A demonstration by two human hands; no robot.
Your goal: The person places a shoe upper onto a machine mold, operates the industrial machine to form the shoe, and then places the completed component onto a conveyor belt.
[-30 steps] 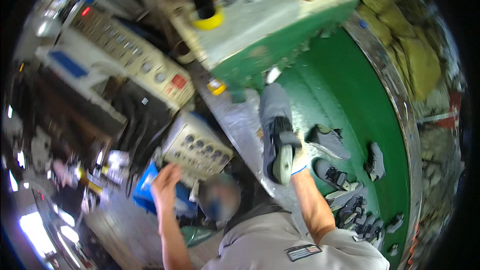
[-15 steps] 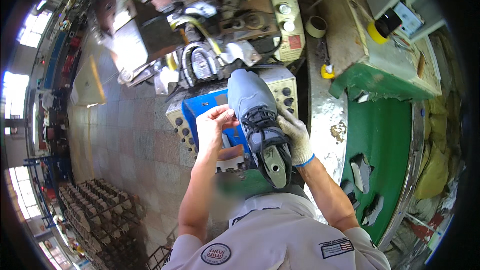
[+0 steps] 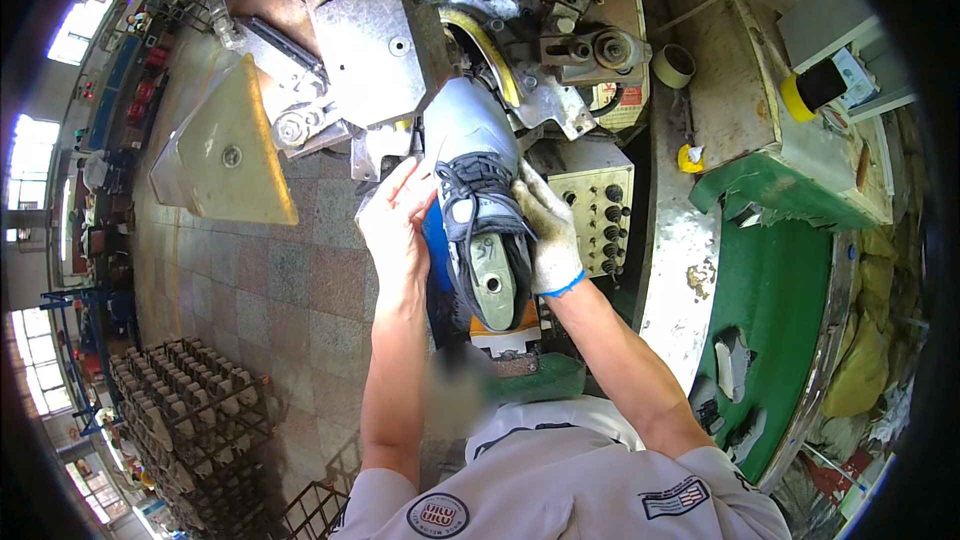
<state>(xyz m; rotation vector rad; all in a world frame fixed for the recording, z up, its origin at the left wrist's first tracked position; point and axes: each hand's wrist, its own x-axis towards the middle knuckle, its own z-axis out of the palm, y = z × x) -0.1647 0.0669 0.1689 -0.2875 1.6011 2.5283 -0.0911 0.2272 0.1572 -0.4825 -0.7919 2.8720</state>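
A grey shoe upper (image 3: pixel 468 125) with black laces sits on a green shoe last (image 3: pixel 492 265), its toe in among the metal parts of a machine (image 3: pixel 370 50). My bare left hand (image 3: pixel 398 220) holds the shoe by its left side, fingers reaching along the edge near the laces. On the other side my right hand (image 3: pixel 548 230), in a white glove with a blue cuff, grips it with the fingers partly hidden behind the upper. The heel end points toward me, and a hole shows in the last. Machine plates partly cover the toe.
A control panel with black knobs (image 3: pixel 600 215) is right of the shoe. Farther right, several shoes (image 3: pixel 735 365) lie on a green surface (image 3: pixel 770 290). A tape roll (image 3: pixel 673 67) rests on the bench. At lower left stands a rack of beige pieces (image 3: pixel 185 400).
Both hands have carried the shoe forward and slightly left, bringing its toe into the machine. My left fingers, bent before, are now straighter along the shoe's side. The view has shifted.
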